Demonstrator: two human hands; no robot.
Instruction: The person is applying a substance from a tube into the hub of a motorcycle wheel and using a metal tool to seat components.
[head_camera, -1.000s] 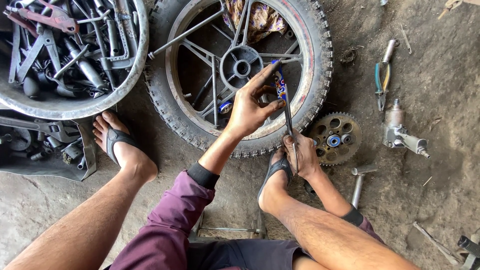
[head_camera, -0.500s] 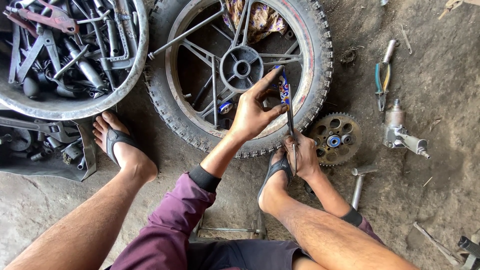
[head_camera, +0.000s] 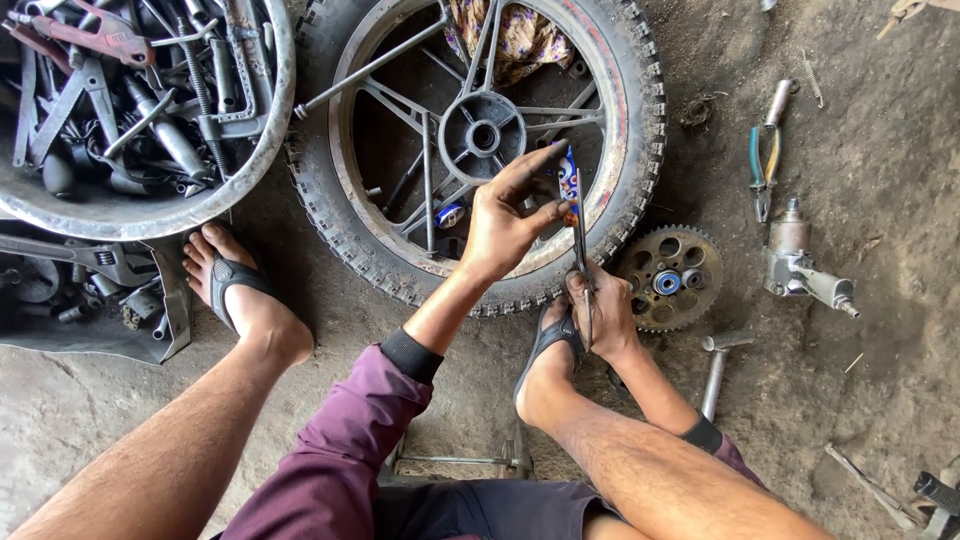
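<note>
Blue-and-white small packet (head_camera: 568, 184) sits pinched in the left hand (head_camera: 510, 215), thumb and fingers closed on its lower part, w/ the packet standing upright over the near rim of the wheel. Right hand (head_camera: 600, 315) is just near of it, fist wrapped round the handles of thin metal scissors (head_camera: 580, 250); blades point far, up alongside the packet's right edge, touching or nearly so, can't tell which. Both hands meet over the near-right arc of the motorcycle wheel (head_camera: 640, 150), which lies flat on the dirt floor, knobby tyre, spokes and hub showing, w/ a patterned rag (head_camera: 520, 40) inside the far part and a small blue-white item (head_camera: 450, 215) lying between spokes left of the left hand.

Right of the wheel, touching its tyre edge: toothed sprocket (head_camera: 668, 278) w/ a blue centre. Further right: pliers w/ green-yellow grips (head_camera: 762, 165), a grey metal power tool (head_camera: 800, 268), and nearer, a hammer (head_camera: 715, 365). Far left: round metal basin (head_camera: 130, 100) full of wrenches & parts; near of it a dark tray (head_camera: 90, 290) of more parts. Both feet in sandals, left foot (head_camera: 240, 290) by the tray, right foot (head_camera: 550, 370) under the right hand.
</note>
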